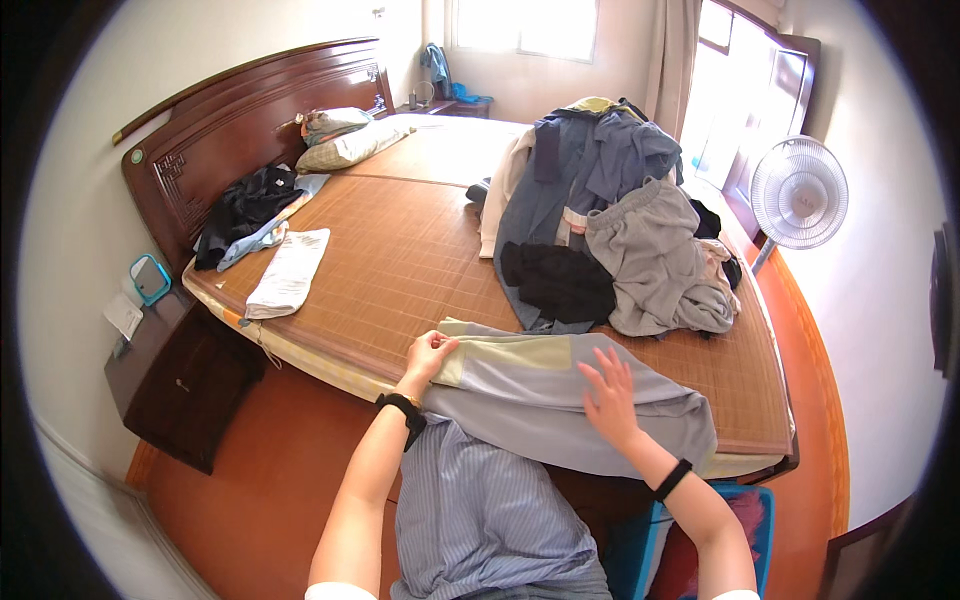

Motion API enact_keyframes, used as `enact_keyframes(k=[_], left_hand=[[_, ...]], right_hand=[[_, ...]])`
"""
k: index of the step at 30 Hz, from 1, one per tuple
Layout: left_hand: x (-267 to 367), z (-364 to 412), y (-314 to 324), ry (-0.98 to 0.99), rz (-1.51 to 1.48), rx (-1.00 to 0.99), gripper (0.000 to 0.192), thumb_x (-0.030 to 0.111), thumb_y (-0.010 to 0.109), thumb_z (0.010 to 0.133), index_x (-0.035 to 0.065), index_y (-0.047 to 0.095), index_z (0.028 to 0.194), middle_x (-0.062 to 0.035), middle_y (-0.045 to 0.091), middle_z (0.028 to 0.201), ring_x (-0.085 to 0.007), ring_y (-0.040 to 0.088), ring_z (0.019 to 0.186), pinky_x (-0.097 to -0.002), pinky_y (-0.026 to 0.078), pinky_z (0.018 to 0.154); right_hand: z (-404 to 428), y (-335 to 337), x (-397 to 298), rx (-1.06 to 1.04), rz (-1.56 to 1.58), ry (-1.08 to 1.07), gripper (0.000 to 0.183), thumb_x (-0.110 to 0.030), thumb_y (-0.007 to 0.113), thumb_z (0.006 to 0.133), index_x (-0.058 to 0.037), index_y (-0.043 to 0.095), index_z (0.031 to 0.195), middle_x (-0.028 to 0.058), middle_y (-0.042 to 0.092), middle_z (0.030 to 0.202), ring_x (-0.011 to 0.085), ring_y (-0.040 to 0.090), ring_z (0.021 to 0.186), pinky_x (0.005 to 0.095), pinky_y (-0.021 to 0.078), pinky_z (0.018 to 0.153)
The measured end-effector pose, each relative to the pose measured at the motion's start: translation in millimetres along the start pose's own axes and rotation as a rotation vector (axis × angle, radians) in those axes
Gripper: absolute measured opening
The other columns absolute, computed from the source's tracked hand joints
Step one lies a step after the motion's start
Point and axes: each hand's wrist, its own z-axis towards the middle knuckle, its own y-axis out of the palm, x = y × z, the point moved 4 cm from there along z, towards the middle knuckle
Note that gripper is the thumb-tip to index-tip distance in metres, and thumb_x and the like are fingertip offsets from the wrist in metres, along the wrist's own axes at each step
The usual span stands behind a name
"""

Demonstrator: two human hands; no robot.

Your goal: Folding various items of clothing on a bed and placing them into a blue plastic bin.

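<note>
A grey garment with pale green panels (pixel 525 405) lies across the near edge of the bed, part of it hanging over the side. My left hand (pixel 429 355) pinches its green left end between thumb and fingers. With fingers spread, my right hand (pixel 611 397) is over the grey part to the right; whether it touches the cloth I cannot tell. Just beyond is a heap of clothes, with a black garment (pixel 559 281) and grey sweatpants or shorts (pixel 649 255) at its front and a dark blue garment (pixel 540 202) behind them.
A folded white cloth (pixel 289 274) and a black garment (pixel 251 206) lie on the bed mat (pixel 397 240) at left. Pillows (pixel 356 142) rest by the wooden headboard (pixel 262 97). A nightstand (pixel 180 382) stands left, a fan (pixel 799 191) right, a blue bin (pixel 765 525) below the bed's edge.
</note>
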Motion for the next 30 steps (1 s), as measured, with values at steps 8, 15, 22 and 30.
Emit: enact_keyframes(k=[8,15,22,30], left_hand=[[2,1,4,0.011,-0.002,0.004,0.035,0.034,0.077,0.077,0.0034,0.067,0.09,-0.0063,0.07,0.083,-0.013,0.064,0.076,-0.0295,0.05,0.07],[0,4,-7,0.01,-0.122,-0.041,0.03,0.026,0.08,0.077,0.0022,0.064,0.087,-0.0034,0.068,0.08,-0.0075,0.06,0.071,-0.0241,0.049,0.065],[13,-1,4,0.047,-0.054,-0.011,0.033,0.028,0.081,0.075,0.0026,0.064,0.085,-0.001,0.066,0.075,-0.0056,0.057,0.068,-0.0238,0.047,0.062],[-25,15,-20,0.083,0.014,0.039,0.035,0.031,0.083,0.072,0.0039,0.065,0.085,-0.002,0.066,0.073,-0.0084,0.057,0.066,-0.0264,0.046,0.06]], right_hand=[[11,90,26,-0.185,-0.295,0.197,0.048,-0.033,0.047,0.095,-0.0221,0.041,0.141,0.015,0.032,0.15,0.0391,0.024,0.139,0.0607,0.0182,0.109],[12,91,15,-0.121,-0.248,0.193,0.049,-0.035,0.044,0.095,-0.0221,0.041,0.142,0.016,0.037,0.147,0.0398,0.03,0.137,0.06,0.0197,0.11],[2,83,27,-0.141,-0.231,0.191,0.05,-0.037,0.044,0.095,-0.0213,0.041,0.142,0.0155,0.036,0.148,0.0392,0.03,0.137,0.0583,0.0182,0.111],[-88,-21,113,-0.148,-0.461,0.404,0.055,-0.04,0.048,0.093,-0.0187,0.041,0.143,0.0182,0.031,0.15,0.0351,0.029,0.139,0.0552,0.0168,0.112]])
